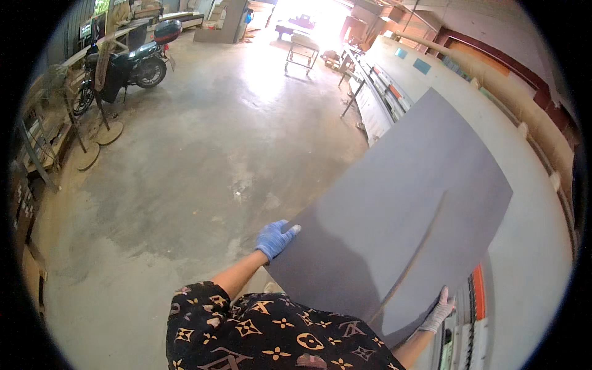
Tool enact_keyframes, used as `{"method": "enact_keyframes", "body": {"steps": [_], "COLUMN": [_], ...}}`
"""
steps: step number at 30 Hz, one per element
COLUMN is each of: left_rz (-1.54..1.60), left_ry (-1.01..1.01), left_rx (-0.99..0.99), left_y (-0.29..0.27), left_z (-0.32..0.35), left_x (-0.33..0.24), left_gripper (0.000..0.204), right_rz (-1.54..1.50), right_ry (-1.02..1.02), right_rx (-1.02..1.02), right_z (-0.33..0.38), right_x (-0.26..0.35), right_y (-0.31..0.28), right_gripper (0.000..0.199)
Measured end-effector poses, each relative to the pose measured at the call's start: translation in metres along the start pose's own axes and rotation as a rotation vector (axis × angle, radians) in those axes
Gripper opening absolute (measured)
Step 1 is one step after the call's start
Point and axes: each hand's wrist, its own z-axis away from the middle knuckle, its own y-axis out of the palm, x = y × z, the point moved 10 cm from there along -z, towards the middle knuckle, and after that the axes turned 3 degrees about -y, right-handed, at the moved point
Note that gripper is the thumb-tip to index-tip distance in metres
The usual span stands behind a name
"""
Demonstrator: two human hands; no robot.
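Observation:
A large flat grey panel [382,203] slants away in front of me, with a brownish streak curving over its right half. My left hand [274,240], in a blue glove, grips its left edge with the thumb on top and the other fingers beneath, hidden. On the near right edge, my right hand [438,310], in a whitish glove, is closed round the panel, its thumb side showing. The panel's far part lies before a long pale machine [533,216]; whether they touch I cannot tell.
An orange-edged track [478,293] runs along the machine beside my right hand. Far left stands a parked motorcycle [132,68], near upright posts on round bases [110,132]. A wheeled cart [302,50] stands on the concrete floor [203,154] by the bright doorway.

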Motion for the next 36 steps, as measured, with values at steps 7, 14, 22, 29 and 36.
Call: {"method": "enact_keyframes", "body": {"steps": [7, 14, 22, 29, 36], "left_rz": [-0.017, -0.010, 0.051, 0.007, 0.069], "left_ry": [-0.116, -0.092, -0.017, 0.035, -0.123], "left_rx": [-0.057, -0.134, 0.036, 0.031, 0.067], "left_y": [-0.003, -0.025, -0.026, 0.030, 0.049], "left_z": [-0.215, -0.472, -0.745, -1.011, -1.203], "left_x": [0.028, 0.036, 0.016, -0.029, -0.047], "left_gripper": [0.076, 0.067, 0.056, 0.058, 0.057], "right_rz": [0.137, 0.054, 0.054, 0.148, 0.058], "right_ry": [-0.173, -0.163, 0.014, -0.127, -0.145], "right_rx": [0.012, 0.107, 0.019, -0.062, 0.127], "right_z": [-0.145, -0.238, -0.335, -0.483, -0.624], "right_x": [-0.007, -0.016, -0.057, -0.066, -0.050], "right_y": [0.226, 0.475, 0.674, 0.858, 1.083], "right_gripper": [0.074, 0.075, 0.085, 0.081, 0.072]}}
